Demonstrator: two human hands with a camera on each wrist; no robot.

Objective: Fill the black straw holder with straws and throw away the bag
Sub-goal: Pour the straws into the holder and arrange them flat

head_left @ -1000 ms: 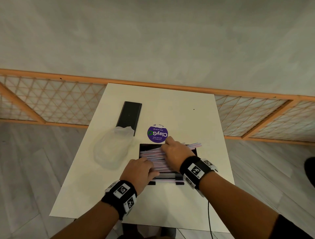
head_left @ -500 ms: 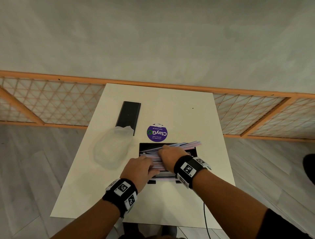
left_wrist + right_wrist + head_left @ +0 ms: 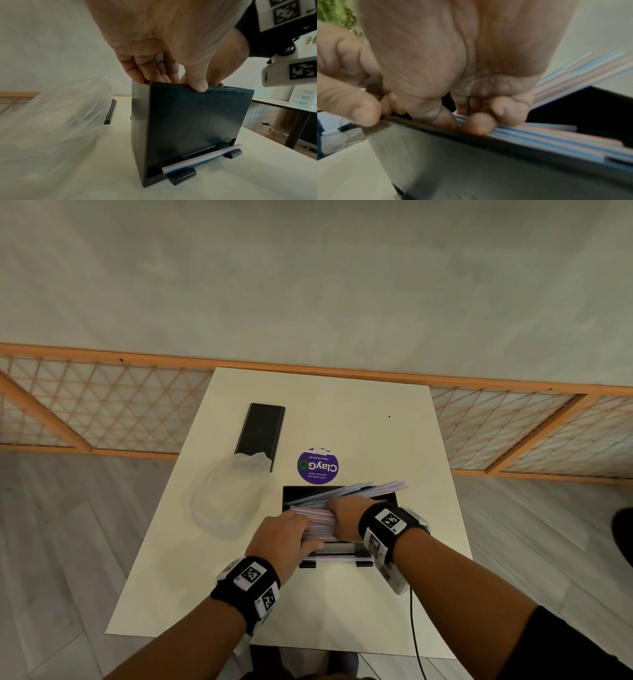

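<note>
The black straw holder (image 3: 388, 497) stands open-topped near the table's front, packed with striped straws (image 3: 320, 518). My left hand (image 3: 291, 534) holds its near rim, thumb outside on the front wall (image 3: 188, 121) and fingers (image 3: 137, 73) reaching inside. My right hand (image 3: 342, 510) curls its fingers (image 3: 479, 125) onto the straws (image 3: 547, 140) and presses them down. A few straws (image 3: 380, 487) still slant out over the far right corner. One straw (image 3: 202, 158) lies in the dispensing slot at the bottom. The clear plastic bag (image 3: 226, 498) lies limp to the left.
The holder's black lid (image 3: 260, 433) lies at the back left, partly under the bag. A purple round sticker (image 3: 318, 466) is just behind the holder. A cable (image 3: 416, 631) hangs off the table's near right edge. An orange lattice fence (image 3: 102, 412) runs behind.
My right hand has drawn back toward me across the holder's top, pushing the straws lower. The left hand stays at the near rim. Bag and lid have not moved.
</note>
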